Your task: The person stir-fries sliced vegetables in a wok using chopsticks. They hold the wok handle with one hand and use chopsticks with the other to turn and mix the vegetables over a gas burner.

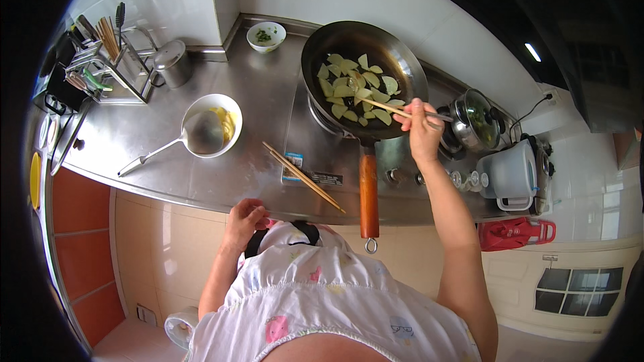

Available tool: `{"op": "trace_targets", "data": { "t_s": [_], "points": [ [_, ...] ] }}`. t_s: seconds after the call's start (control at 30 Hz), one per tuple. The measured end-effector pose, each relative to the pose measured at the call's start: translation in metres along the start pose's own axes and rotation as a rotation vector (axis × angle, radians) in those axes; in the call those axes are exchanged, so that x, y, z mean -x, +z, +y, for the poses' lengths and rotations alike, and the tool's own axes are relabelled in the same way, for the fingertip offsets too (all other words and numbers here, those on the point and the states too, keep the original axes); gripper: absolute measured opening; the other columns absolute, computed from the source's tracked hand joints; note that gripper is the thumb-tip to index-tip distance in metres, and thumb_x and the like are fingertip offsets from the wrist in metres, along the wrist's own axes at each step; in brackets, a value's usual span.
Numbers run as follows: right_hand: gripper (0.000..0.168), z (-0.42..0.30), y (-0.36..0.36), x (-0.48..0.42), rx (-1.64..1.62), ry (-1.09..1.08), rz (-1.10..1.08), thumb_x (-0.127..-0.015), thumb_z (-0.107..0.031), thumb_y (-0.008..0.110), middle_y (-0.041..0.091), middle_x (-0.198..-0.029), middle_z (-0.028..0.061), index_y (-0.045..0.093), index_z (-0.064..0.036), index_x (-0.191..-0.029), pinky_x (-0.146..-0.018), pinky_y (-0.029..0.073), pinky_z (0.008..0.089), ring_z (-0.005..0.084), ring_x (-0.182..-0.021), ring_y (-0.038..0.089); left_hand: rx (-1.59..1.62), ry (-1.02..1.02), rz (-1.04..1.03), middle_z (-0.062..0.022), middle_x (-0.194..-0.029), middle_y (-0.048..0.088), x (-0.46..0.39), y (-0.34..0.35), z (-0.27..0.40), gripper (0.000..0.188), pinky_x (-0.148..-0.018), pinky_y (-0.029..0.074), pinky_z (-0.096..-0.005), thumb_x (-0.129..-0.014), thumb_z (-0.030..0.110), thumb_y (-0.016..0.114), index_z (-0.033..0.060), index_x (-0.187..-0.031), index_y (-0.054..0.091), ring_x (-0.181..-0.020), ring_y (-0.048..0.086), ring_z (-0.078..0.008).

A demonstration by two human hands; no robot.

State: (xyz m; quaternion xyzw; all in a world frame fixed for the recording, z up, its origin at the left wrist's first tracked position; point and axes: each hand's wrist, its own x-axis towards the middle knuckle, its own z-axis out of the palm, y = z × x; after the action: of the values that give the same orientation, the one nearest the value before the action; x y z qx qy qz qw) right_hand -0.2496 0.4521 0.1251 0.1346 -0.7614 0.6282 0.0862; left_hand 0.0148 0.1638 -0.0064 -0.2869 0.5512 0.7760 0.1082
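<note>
My right hand (421,123) grips a pair of cooking chopsticks (385,105), their tips among thin, pale vegetable slices (352,91) that look like potato. The slices lie spread over the bottom of a dark wok (402,60) on the stove. Its wooden handle (369,191) points toward me. At the counter's front edge, my left hand (245,220) is loosely curled with nothing visible in it. A second pair of wooden chopsticks (304,177) lies on the steel counter, between that hand and the wok.
Left on the counter, a metal ladle (204,132) rests across a white bowl (237,115) of yellow food. Behind stands a small bowl with chopped greens (263,36). A lidded glass-topped pot (475,119) and plastic container (508,173) stand right; a utensil rack (118,70) stands far left.
</note>
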Motion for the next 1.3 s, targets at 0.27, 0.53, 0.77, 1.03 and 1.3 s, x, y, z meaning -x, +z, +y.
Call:
{"op": "trace_targets", "data": {
  "t_s": [0.27,0.53,0.77,1.03,1.3],
  "points": [
    [0.028,-0.017,-0.016,-0.002,-0.036,0.157,0.028,-0.094,-0.020,0.054,0.052,-0.058,0.0031,0.059,0.006,-0.083,-0.061,0.057,0.0286,0.0053,-0.049,0.047,0.007,-0.013,0.019,-0.0143,-0.087,0.063,0.006,0.001,0.000,0.031,-0.062,0.053,-0.0280,-0.088,0.015,0.057,-0.0053,-0.110,0.052,-0.072,0.062,-0.0174],
    [0.028,-0.031,0.000,-0.003,0.043,-0.009,-0.084,-0.095,-0.021,0.053,0.057,-0.064,0.0041,0.060,0.005,-0.091,-0.065,0.053,0.0234,0.0076,-0.055,0.054,-0.010,-0.018,0.003,-0.0128,-0.087,0.065,0.003,0.001,-0.003,0.029,-0.063,0.053,-0.0254,-0.087,0.013,0.057,-0.0055,-0.109,0.053,-0.072,0.065,-0.0170],
    [0.027,-0.010,0.007,-0.002,0.072,-0.003,-0.096,-0.092,-0.021,0.058,0.062,-0.069,0.0038,0.063,0.005,-0.085,-0.050,0.046,0.0225,0.0090,-0.050,0.054,-0.003,-0.008,0.009,-0.0121,-0.087,0.065,0.007,0.002,0.003,0.027,-0.063,0.053,-0.0253,-0.088,0.013,0.056,-0.0046,-0.109,0.053,-0.073,0.065,-0.0170],
    [0.024,-0.010,0.036,-0.026,0.031,-0.009,-0.023,-0.092,-0.018,0.057,0.061,-0.073,0.0045,0.064,0.005,-0.093,-0.057,0.050,0.0238,0.0097,-0.057,0.058,0.016,-0.012,0.011,-0.0119,-0.085,0.065,0.008,0.005,0.001,0.028,-0.063,0.053,-0.0259,-0.087,0.012,0.057,-0.0053,-0.109,0.053,-0.071,0.064,-0.0167],
    [0.007,0.023,0.078,-0.042,0.432,-0.544,-0.196,-0.085,-0.009,0.063,0.063,-0.077,0.0090,0.064,-0.004,-0.089,-0.051,0.048,0.0296,0.0187,-0.058,0.059,0.016,0.006,0.057,-0.0133,-0.087,0.064,0.007,-0.005,-0.001,0.028,-0.063,0.054,-0.0275,-0.088,0.011,0.056,-0.0054,-0.110,0.053,-0.072,0.063,-0.0172]
  ]
}}
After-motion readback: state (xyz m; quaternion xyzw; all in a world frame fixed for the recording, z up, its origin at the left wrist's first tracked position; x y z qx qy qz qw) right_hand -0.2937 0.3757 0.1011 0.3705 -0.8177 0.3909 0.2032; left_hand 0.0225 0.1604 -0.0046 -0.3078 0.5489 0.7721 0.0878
